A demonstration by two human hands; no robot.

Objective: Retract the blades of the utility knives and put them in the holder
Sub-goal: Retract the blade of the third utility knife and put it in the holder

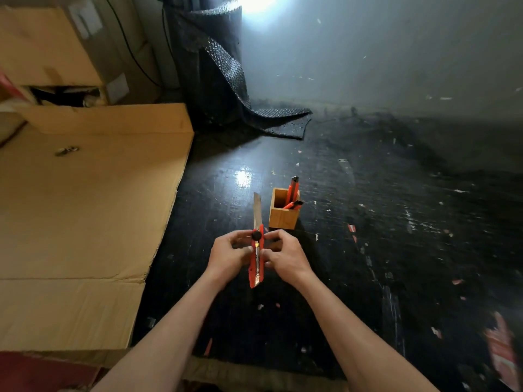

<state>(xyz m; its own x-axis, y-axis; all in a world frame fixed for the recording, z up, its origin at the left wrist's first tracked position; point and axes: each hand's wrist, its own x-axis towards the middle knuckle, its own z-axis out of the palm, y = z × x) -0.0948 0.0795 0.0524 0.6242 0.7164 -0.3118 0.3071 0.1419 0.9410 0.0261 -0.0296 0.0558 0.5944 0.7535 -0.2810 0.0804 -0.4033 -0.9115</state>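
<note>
Forearms reach out over a dark, scuffed floor (368, 250), and between them both hands close on one red utility knife (257, 258). The left hand (227, 257) pinches the handle from its side, the right hand (285, 257) from the other, fingers of each touching the plastic body near the black locking wheel (256, 236). The knife is held roughly upright, butt end toward the person, and its steel blade (257, 209) sticks far out past the fingertips, pointing away.

As a judgement, the knife should feel light and rigid, the plastic shell easy to grip, but the long exposed segmented blade is thin, sharp and liable to snap if pushed sideways. Hold belongs on the red body only; the wheel likely has to be loosened before the slider can draw the blade in.

Just beyond the hands, slightly to the right of the blade tip, stands the wooden holder (283, 217), a small open box. Two more red knives (293, 193) already sit in it, leaning toward its far right corner. Flattened cardboard (85, 207) lies well off to the left of the left hand.
</note>
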